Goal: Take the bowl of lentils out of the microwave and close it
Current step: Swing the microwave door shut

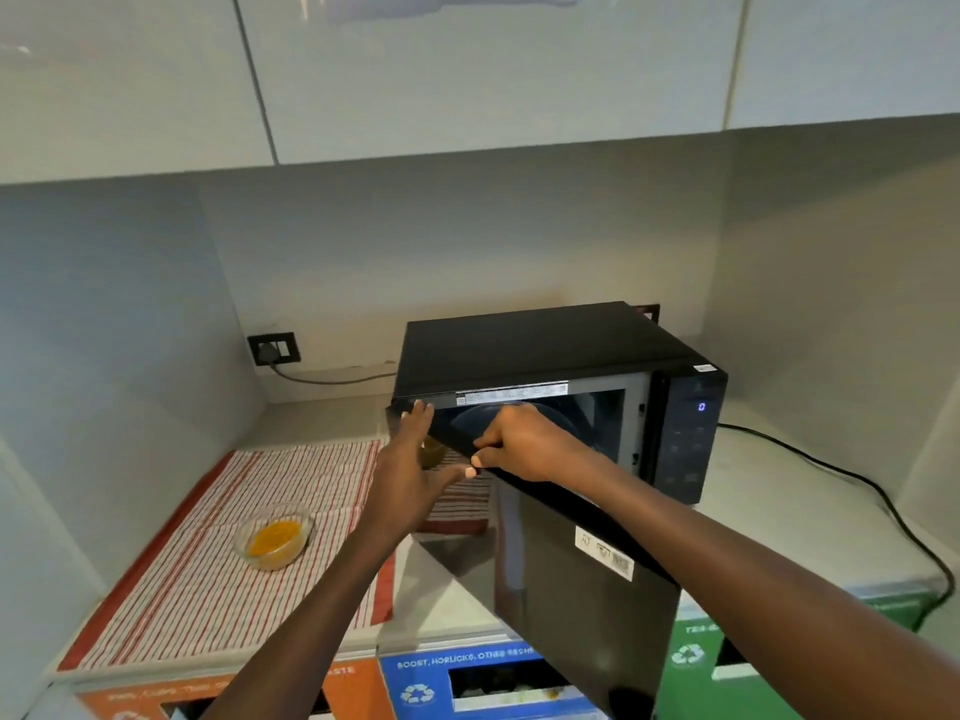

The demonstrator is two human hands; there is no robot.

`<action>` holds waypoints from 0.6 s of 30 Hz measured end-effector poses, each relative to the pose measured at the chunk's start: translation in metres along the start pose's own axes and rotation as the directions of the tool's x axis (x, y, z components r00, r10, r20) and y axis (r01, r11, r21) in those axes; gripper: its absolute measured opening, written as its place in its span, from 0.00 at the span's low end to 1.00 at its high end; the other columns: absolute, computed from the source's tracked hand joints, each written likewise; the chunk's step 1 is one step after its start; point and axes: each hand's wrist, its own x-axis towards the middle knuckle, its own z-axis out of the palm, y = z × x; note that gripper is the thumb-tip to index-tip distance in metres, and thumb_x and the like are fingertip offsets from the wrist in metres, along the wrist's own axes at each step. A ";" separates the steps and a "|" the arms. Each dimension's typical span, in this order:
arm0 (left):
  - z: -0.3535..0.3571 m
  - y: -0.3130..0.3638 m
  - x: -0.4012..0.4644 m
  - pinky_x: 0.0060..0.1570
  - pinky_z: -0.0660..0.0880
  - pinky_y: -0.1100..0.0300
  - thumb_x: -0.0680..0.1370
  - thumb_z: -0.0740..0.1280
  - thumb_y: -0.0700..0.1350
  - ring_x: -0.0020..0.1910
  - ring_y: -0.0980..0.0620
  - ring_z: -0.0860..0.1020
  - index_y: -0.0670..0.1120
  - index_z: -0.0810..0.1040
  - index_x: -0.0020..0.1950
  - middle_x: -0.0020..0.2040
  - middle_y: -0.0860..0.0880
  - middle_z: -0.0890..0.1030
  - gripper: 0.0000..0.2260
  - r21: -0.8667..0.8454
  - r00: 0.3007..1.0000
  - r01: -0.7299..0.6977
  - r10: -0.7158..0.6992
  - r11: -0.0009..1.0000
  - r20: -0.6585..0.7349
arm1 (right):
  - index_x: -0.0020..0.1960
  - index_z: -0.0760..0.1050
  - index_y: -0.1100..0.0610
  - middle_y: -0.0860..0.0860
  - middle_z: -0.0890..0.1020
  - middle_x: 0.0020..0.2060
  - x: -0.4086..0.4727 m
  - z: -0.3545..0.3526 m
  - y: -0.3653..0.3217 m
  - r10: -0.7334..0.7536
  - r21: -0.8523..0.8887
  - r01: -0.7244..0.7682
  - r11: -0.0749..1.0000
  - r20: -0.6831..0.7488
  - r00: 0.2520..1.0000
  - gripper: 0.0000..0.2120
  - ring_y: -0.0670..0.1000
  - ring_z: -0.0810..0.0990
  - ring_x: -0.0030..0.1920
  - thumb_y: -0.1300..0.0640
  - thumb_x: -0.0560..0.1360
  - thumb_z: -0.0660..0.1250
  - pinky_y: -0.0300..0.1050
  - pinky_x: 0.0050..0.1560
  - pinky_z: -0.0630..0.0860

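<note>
The bowl of lentils (274, 536) sat on the striped cloth (208, 563) near the counter's left edge. The right hand (524, 444) gripped the microwave door (571, 553); the left hand (410, 459), fingers spread, risked being pinched.

A clear glass bowl of lentils (274, 535), its contents yellow-orange, sits upright on a red-striped cloth (208, 579) left of the black microwave (545, 350), well apart from it; the microwave's door (571, 579) hangs open, swung toward the camera
</note>
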 end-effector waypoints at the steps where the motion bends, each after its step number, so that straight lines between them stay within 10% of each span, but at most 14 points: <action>1: 0.005 0.003 0.003 0.70 0.63 0.54 0.70 0.77 0.49 0.76 0.45 0.63 0.46 0.63 0.77 0.78 0.46 0.64 0.40 0.034 1.000 -0.021 0.021 0.999 0.007 | 0.53 0.84 0.58 0.55 0.85 0.49 -0.003 -0.003 0.008 -0.008 0.005 0.008 1.000 0.002 1.000 0.12 0.51 0.82 0.48 0.53 0.75 0.68 0.51 0.57 0.78; 13: 0.038 0.030 0.024 0.73 0.61 0.50 0.78 0.68 0.49 0.75 0.45 0.66 0.42 0.72 0.72 0.73 0.43 0.71 0.23 0.204 0.993 -0.110 0.099 0.973 0.063 | 0.65 0.77 0.55 0.55 0.80 0.63 -0.037 -0.029 0.084 0.040 -0.026 -0.041 0.999 -0.030 0.999 0.19 0.56 0.74 0.65 0.52 0.75 0.69 0.54 0.66 0.72; 18: 0.046 0.036 0.036 0.71 0.65 0.49 0.80 0.66 0.47 0.71 0.43 0.72 0.41 0.75 0.69 0.70 0.42 0.75 0.19 0.300 0.990 -0.138 0.124 0.944 0.065 | 0.70 0.72 0.52 0.57 0.79 0.63 -0.050 -0.036 0.112 0.085 -0.175 -0.103 0.979 -0.111 0.990 0.23 0.57 0.81 0.56 0.54 0.76 0.69 0.51 0.58 0.78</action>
